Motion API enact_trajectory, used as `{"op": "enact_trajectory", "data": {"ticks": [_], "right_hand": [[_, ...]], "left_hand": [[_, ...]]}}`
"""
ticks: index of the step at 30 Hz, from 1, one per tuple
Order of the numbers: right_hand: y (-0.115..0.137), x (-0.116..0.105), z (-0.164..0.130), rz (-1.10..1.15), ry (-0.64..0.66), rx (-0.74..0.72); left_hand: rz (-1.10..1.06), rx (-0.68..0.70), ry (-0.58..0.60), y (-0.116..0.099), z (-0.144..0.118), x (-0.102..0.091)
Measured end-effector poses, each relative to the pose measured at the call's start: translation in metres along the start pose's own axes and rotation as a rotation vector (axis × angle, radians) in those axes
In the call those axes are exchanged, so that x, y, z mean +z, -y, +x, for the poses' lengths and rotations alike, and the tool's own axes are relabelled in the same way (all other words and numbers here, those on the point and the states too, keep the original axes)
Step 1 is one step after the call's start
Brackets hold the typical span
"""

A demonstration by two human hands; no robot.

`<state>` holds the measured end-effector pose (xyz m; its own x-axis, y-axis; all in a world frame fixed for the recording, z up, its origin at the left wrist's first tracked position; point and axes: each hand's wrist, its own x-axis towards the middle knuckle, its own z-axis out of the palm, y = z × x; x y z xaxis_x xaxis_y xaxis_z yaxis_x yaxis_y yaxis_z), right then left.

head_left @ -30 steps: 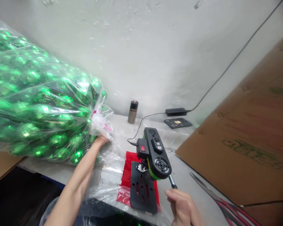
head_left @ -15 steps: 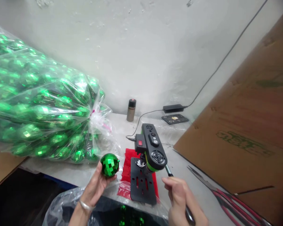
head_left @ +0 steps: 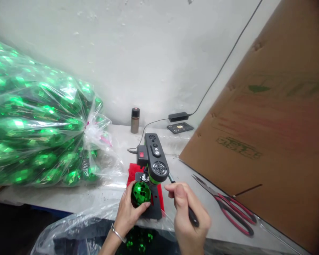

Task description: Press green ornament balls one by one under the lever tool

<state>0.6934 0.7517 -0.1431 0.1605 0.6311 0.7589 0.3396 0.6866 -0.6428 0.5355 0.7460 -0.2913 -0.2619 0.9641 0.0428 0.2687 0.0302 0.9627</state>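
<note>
Hands at a worktop (head_left: 69, 198): left hand (head_left: 129, 212) has its grip closed around a green faceted ball (head_left: 140, 193) under a small black press (head_left: 152, 159); right hand (head_left: 187, 216) grips the press lever (head_left: 192, 216).

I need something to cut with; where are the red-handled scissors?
The red-handled scissors lie on the table's right side, beside the leaning brown cardboard sheet.

Rough white wall (head_left: 149, 53) behind pale worktable (head_left: 69, 196); cardboard sheet (head_left: 268, 124) leaning right.

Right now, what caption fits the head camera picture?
Left hand holds a green ball under the press; right hand grips its lever.
</note>
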Motion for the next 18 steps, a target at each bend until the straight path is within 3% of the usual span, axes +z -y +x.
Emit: {"op": "enact_trajectory", "data": {"ticks": [4,18], "right_hand": [[-0.003,-0.001,-0.004,0.002,0.004,-0.009],[0.000,-0.003,-0.005,0.011,0.029,-0.003]], "left_hand": [[0.084,0.083,0.038,-0.006,0.005,0.006],[0.216,0.094,-0.023,-0.012,0.005,0.022]]}}
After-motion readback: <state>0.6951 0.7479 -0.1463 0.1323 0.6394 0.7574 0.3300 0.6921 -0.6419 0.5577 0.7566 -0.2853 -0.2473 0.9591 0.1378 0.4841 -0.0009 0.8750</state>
